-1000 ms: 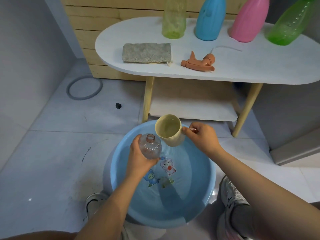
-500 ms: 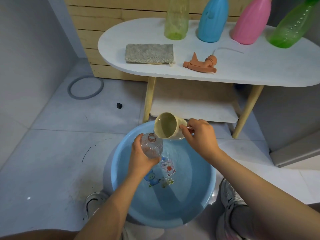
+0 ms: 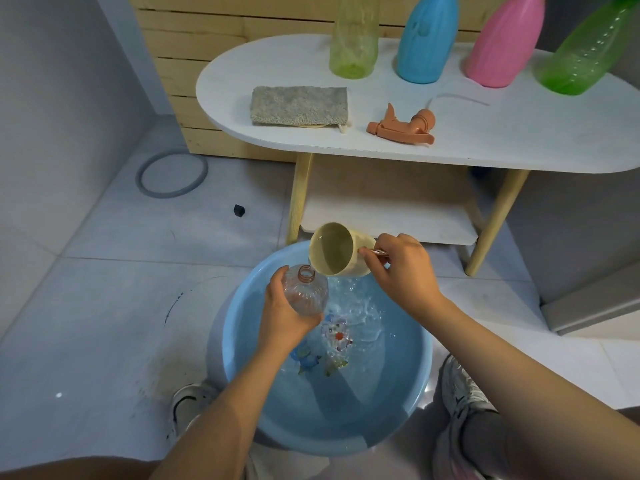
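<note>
Tilting steeply toward the left, a cream plastic cup (image 3: pixel 337 251) is held by its handle in the right hand (image 3: pixel 403 271); the fingers are curled round the handle, the back of the hand is turned up, and the forearm is stretched in from the lower right. The cup's lower lip is set just beside the orange threaded neck of a clear ribbed bottle (image 3: pixel 306 294), which is kept nearly upright. The bottle is gripped round its body by the left hand (image 3: pixel 282 317), with the thumb on the near side and the wrist bent slightly back. Both are held above the far part of a blue basin (image 3: pixel 398 403), where water (image 3: pixel 356 303) is seen splashing under the cup. An orange spray trigger (image 3: pixel 401 128) is laid on the white table (image 3: pixel 519 133) behind
</note>
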`<state>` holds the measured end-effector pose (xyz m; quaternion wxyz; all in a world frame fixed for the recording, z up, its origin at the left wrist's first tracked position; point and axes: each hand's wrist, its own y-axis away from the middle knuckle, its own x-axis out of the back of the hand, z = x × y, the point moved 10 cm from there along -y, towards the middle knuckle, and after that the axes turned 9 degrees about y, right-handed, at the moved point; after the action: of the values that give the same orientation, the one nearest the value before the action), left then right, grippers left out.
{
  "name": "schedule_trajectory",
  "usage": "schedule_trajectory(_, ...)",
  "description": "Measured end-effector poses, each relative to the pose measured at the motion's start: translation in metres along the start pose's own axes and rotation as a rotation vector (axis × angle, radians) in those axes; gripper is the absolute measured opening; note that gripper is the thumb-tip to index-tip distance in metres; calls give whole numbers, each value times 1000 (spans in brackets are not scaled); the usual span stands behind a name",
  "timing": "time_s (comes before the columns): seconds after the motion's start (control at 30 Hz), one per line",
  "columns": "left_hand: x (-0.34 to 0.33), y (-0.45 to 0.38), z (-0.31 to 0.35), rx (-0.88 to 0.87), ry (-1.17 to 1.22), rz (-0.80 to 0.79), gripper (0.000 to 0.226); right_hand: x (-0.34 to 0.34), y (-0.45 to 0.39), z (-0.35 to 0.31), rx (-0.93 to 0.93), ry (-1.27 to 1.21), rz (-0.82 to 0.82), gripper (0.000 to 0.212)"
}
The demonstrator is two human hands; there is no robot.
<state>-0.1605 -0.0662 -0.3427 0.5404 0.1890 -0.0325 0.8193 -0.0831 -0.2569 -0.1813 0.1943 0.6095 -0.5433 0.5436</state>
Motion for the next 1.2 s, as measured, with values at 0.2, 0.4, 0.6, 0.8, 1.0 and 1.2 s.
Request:
schedule_trajectory(0.2, -2, 2, 3, -9, -8, -15, 110, 7, -1, -6, 26, 1, 47, 29)
schedule_trajectory(0.4, -1, 2, 4, -9, -4, -17, 111, 10, 0, -11, 67, 34, 75, 29)
schedule_trajectory(0.6, -1, 2, 2, -10, -8, -16, 110, 12, 0, -14, 98, 53, 93, 27)
schedule_trajectory(0.8, -2, 1, 0, -22, -5, -7, 110, 15, 0, -19, 127, 71, 111, 27)
schedule_trajectory(1.0, -2, 1, 0, -20, -2, -8, 110, 18, 0, -25, 161, 98, 120, 27)
schedule_trajectory(1.2, -3, 1, 0, -29, -8, -14, 108, 20, 0, -26, 173, 111, 128, 27)
